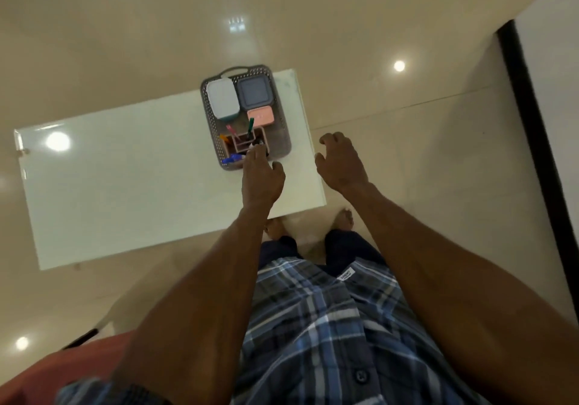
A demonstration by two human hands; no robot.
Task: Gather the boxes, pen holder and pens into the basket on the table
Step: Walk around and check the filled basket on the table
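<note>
A grey perforated basket (283, 141) stands on the white table (125, 169) near its far right corner. Inside lie a white box (221, 98), a grey box (253, 92) and a small pink box (260, 115). In the basket's near half stands a pink pen holder (241, 146) with a green pen (250, 127), a pink pen (231, 130) and an orange pen (223, 138). A blue pen (230, 159) lies at its near edge. My left hand (261, 179) reaches over the holder, fingertips touching a black pen (261, 147), thumb apart. My right hand (340, 161) hovers empty over the table's right edge, fingers curled apart.
The table stands on a glossy beige tiled floor (407, 153) with light reflections. A dark vertical frame (529, 122) and a white wall are at the right. An orange seat (62, 370) is at the lower left. My bare feet (344, 218) are under the table's near edge.
</note>
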